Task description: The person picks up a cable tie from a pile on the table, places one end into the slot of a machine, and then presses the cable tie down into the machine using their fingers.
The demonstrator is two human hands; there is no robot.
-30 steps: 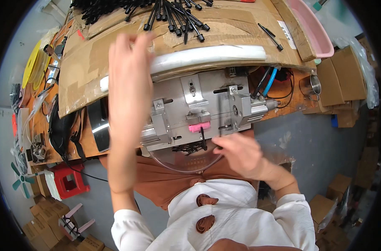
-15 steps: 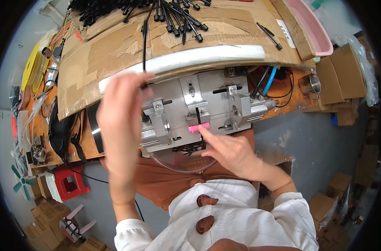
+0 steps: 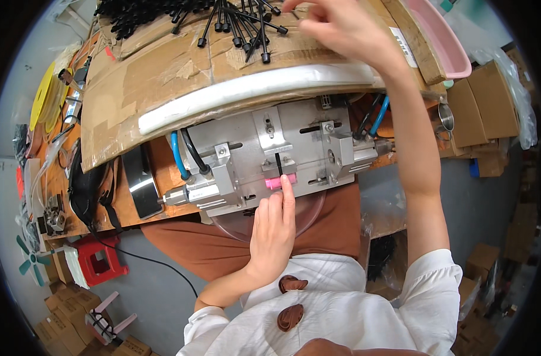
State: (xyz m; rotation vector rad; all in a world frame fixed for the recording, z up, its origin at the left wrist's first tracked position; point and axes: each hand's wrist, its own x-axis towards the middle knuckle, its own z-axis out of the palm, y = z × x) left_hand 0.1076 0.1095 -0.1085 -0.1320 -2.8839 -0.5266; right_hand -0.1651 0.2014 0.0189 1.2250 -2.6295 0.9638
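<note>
Currently, left hand at pink block: index finger straight, others curled; black rod at block's far side. Right hand well beyond block, near loose rods, fingers part-curled. Either grip's hold: cannot tell.

A wooden bench bears a metal fixture, a glossy dark slab and a black bag.

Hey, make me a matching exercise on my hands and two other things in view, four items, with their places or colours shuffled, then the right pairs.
Column one:
1. left hand
2. right hand
3. long strip
4. stool

Column two:
A. red
B. at the picture's top edge
C. index fingertip at the pink piece
D. white

Pairs: 1-C, 2-B, 3-D, 4-A
</note>
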